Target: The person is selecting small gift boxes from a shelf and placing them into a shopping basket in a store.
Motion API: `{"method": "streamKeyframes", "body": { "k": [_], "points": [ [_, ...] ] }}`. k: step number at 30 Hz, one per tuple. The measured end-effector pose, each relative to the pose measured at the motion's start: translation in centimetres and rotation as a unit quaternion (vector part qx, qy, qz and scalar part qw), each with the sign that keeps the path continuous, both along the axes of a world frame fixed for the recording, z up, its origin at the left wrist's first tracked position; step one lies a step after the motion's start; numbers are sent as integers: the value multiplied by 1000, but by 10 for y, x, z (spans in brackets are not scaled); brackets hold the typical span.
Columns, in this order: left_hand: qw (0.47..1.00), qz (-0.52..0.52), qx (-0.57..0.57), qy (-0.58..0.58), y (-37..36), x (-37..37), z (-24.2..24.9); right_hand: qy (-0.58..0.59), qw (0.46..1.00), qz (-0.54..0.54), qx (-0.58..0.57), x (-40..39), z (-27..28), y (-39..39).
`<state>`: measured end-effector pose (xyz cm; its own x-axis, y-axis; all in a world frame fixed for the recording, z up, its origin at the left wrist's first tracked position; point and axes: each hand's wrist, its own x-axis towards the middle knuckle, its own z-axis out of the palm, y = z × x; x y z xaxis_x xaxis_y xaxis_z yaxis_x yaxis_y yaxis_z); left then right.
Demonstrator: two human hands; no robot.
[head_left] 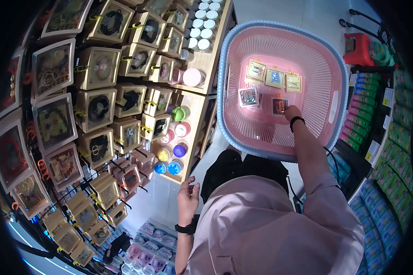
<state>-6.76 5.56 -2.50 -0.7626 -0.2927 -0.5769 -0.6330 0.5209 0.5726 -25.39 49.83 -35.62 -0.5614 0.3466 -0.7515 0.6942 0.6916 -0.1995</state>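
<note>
My right hand (293, 112) reaches down into a pink laundry basket (316, 68) with a blue rim. Its fingers are closed on the edge of a small clear-fronted accessory box (278, 106) with something dark reddish inside. To the left of it in the basket lies another small packet (249, 97) in a pale frame. Several yellow-edged packets, one of them blue-fronted (275, 78), lie in a row at the far side. Low beside my body, my left hand (188, 197) holds nothing; its fingers are loosely bent and apart.
Rows of boxed accessories (98, 66) hang on hooks at the left. A wooden shelf (202, 73) holds white-lidded jars and coloured tubs. Green and pink bottles (360, 110) line the right shelf, near a red stool (357, 49). Packaged goods (151, 247) stand at the lower left.
</note>
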Motion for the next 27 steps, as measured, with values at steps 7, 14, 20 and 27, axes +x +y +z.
{"method": "streamKeyframes", "body": {
  "k": [7,14,20,27],
  "points": [
    [1000,-3,7,8,3,-9,-1,11,999,32,33,-4,-25,20],
    [994,34,-43,98,-40,-30,-12,120,989,-21,-79,-31,-3,53],
    [938,74,-218,257,-110,-69,-30,187,953,-78,-224,-52,83,33],
    [913,95,-284,277,-146,-117,-45,225,934,-77,-266,-31,186,-8]
  ]
}}
